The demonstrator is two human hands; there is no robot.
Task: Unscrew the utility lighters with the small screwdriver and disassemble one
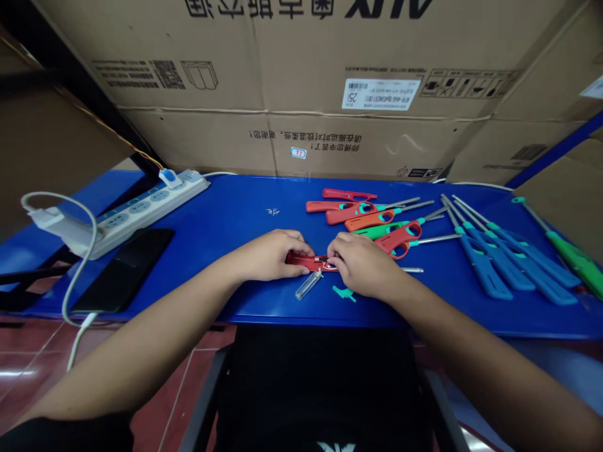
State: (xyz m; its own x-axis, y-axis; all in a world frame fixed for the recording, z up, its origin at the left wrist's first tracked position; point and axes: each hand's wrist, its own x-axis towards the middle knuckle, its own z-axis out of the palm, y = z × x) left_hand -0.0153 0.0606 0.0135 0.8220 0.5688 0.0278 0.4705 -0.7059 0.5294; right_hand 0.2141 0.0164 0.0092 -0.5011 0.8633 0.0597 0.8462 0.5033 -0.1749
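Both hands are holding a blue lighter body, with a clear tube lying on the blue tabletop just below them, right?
One thing is off, as the head view shows: the lighter body is red, not blue. So both hands, the left hand and the right hand, are holding a red lighter body, with a clear tube lying on the blue tabletop just below them.

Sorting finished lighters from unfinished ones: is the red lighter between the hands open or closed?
The red lighter looks open: inner parts show between the left hand and right hand.
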